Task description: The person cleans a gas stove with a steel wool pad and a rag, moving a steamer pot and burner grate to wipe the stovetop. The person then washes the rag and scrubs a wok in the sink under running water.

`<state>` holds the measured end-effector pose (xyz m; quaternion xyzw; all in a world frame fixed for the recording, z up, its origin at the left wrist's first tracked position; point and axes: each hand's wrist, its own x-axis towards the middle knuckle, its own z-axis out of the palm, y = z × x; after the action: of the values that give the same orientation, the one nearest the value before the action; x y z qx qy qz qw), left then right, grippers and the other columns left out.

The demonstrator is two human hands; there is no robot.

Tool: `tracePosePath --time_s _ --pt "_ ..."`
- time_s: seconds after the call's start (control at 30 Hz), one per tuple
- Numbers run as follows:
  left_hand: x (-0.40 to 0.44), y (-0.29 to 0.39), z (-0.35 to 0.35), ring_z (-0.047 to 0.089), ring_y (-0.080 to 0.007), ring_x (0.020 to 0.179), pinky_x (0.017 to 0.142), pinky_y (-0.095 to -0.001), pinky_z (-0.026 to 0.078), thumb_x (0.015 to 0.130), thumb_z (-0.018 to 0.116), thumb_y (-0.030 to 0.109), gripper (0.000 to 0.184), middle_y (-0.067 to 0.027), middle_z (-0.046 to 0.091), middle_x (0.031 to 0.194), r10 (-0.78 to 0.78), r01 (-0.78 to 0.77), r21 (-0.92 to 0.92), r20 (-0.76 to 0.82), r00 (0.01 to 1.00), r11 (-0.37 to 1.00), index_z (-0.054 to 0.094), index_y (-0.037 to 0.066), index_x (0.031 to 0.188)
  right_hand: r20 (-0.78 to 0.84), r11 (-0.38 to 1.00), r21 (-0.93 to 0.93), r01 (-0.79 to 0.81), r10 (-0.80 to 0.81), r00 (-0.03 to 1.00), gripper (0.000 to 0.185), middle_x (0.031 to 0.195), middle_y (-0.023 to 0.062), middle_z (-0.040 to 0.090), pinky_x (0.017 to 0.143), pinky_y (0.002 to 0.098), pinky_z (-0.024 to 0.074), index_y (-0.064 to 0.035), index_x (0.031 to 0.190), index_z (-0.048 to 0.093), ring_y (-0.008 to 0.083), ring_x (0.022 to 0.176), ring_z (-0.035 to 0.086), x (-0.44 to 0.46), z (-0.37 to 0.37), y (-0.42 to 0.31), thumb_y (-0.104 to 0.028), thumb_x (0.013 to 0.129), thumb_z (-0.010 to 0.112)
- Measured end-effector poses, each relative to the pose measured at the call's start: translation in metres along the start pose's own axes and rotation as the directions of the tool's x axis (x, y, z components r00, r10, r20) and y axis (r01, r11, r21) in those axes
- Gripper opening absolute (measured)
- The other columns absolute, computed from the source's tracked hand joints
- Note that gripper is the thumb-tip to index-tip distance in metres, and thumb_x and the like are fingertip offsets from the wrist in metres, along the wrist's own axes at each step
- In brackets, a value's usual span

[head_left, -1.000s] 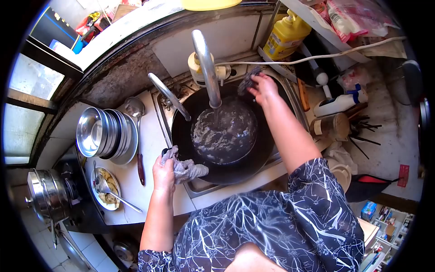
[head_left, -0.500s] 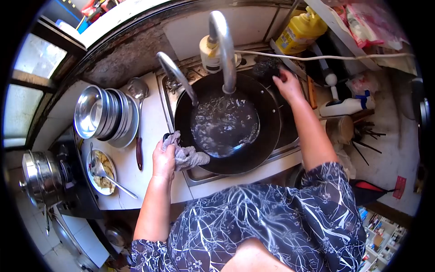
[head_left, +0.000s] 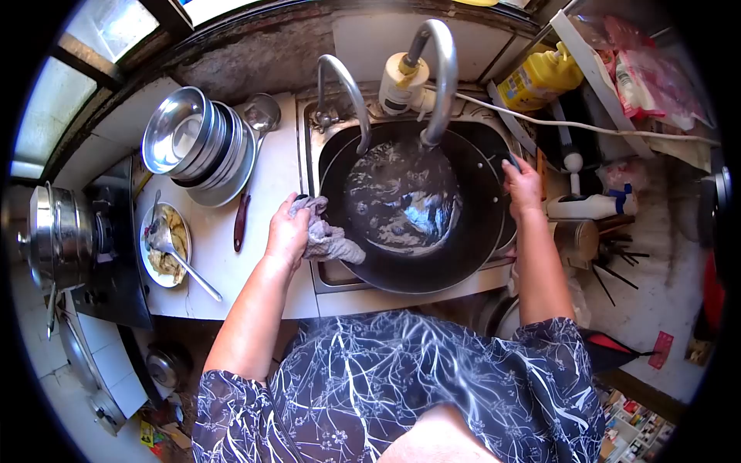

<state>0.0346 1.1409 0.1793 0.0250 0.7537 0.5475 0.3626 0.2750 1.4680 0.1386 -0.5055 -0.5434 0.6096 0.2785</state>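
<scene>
A dark wok is set in the steel sink, its near edge seen across the front rim. Rippled water is contained in it. Left of the wok, a bunched grey cloth is gripped tightly at the wok's left edge by the left hand. At the opposite edge, the wok's dark side handle is held by the right hand, with fingers curled. Above the wok's far part are brought the ends of a large tap and a small tap.

Farther left of the wok, metal bowls are stacked on their side, their mouths turned obliquely upward; a ladle is laid between stack and wok. Nearer the left counter edge, food and a spoon are carried on a white plate. At far left of the wok, a lidded steel pot is seen. To the wok's right are placed a jar, a white bottle and, farther back, a yellow jug.

The wok's bottom is obscured by dark water and glare, and any stream from the large tap cannot be made out. Whatever is wrapped by the cloth is hidden, save a dark tip at the thumb. The pot's contents are concealed, the jar's cannot be identified, and the outermost objects are cropped by the round, black border.
</scene>
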Motion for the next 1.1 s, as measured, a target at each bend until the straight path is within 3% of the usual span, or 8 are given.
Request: tracePosePath --time_s 0.1,0.23,0.3,0.37,0.5,0.6,0.73,1.1 --pt "0.002 -0.003 0.007 0.06 -0.0199 0.088 0.077 -0.0285 0.049 0.083 0.045 0.003 0.053 -0.0186 0.058 0.107 0.004 -0.002 -0.04 0.038 0.999 0.999 0.032 -0.006 0.134 0.053 0.997 0.076 -0.025 0.021 0.998 0.035 0.06 -0.0068 0.044 0.042 0.0188 0.028 -0.0031 0.116 0.055 0.0037 0.047 0.035 -0.003 -0.013 -0.034 -0.012 0.083 0.061" --pt "0.046 -0.062 0.009 0.062 -0.0214 0.083 0.073 -0.0287 0.052 0.086 0.044 0.0 0.049 -0.0185 0.059 0.108 0.001 -0.036 0.252 0.138 0.99 0.967 0.034 -0.003 0.133 0.044 1.0 0.027 -0.01 0.009 0.999 0.034 0.06 -0.0047 0.045 0.041 0.0185 0.0284 -0.0013 0.117 0.053 0.0038 0.047 0.037 -0.024 -0.013 -0.098 -0.01 0.084 0.059" --pt "0.042 -0.058 0.022 0.063 -0.0224 0.083 0.074 -0.0291 0.052 0.087 0.045 0.0 0.046 -0.0183 0.06 0.107 -0.088 0.072 0.107 0.153 0.984 0.992 0.037 -0.004 0.132 0.086 0.999 0.05 0.018 -0.022 0.996 0.034 0.071 0.0049 0.059 0.045 0.02 0.0382 -0.0004 0.118 0.051 0.0082 0.052 0.049 -0.034 -0.017 -0.13 -0.01 0.086 0.056" --pt "0.056 -0.079 0.03 0.063 -0.0226 0.084 0.073 -0.0305 0.052 0.086 0.044 -0.001 0.044 -0.018 0.061 0.105 -0.077 0.019 0.239 0.237 0.969 0.971 0.04 -0.003 0.13 0.135 0.996 0.079 -0.029 0.019 0.991 0.035 0.082 0.012 0.065 0.05 0.0201 0.0433 -0.0003 0.119 0.049 0.0106 0.058 0.056 -0.054 -0.008 -0.168 -0.014 0.088 0.053" --pt "0.036 -0.056 0.051 0.063 -0.0222 0.086 0.074 -0.0309 0.052 0.084 0.044 0.001 0.043 -0.0156 0.063 0.103 -0.347 0.317 0.144 0.319 0.882 0.937 0.045 -0.002 0.127 0.427 0.982 0.158 -0.106 0.029 0.904 0.034 0.097 0.0208 0.063 0.067 0.0283 0.0523 0.0008 0.117 0.051 0.0216 0.078 0.065 -0.065 -0.005 -0.208 -0.021 0.091 0.046" --pt "0.036 -0.064 0.06 0.063 -0.0224 0.086 0.073 -0.0317 0.053 0.085 0.045 0.002 0.042 -0.0157 0.062 0.104 -0.383 0.333 0.19 0.402 0.832 0.924 0.045 -0.003 0.126 0.536 0.967 0.185 -0.175 0.05 0.843 0.037 0.103 0.0226 0.061 0.075 0.0324 0.0538 0.0064 0.113 0.051 0.0295 0.097 0.062 -0.066 0.001 -0.228 -0.023 0.089 0.049" --pt "0.027 -0.06 0.07 0.064 -0.0209 0.086 0.071 -0.0319 0.054 0.085 0.047 0.002 0.039 -0.0155 0.061 0.106 -0.457 0.429 0.179 0.503 0.734 0.885 0.047 -0.004 0.124 0.561 0.943 0.233 -0.237 0.069 0.825 0.042 0.107 0.0225 0.058 0.08 0.0371 0.0537 0.0116 0.108 0.05 0.0375 0.1 0.059 -0.073 0.013 -0.244 -0.024 0.086 0.054" --pt "0.015 -0.042 0.079 0.063 -0.02 0.087 0.074 -0.0323 0.053 0.085 0.049 0.004 0.038 -0.0138 0.063 0.104 -0.491 0.374 0.318 0.553 0.674 0.871 0.05 -0.002 0.122 0.527 0.937 0.254 -0.239 0.073 0.847 0.042 0.11 0.0208 0.058 0.083 0.0381 0.0515 0.0087 0.113 0.05 0.0362 0.107 0.056 -0.062 -0.017 -0.229 -0.026 0.09 0.049"
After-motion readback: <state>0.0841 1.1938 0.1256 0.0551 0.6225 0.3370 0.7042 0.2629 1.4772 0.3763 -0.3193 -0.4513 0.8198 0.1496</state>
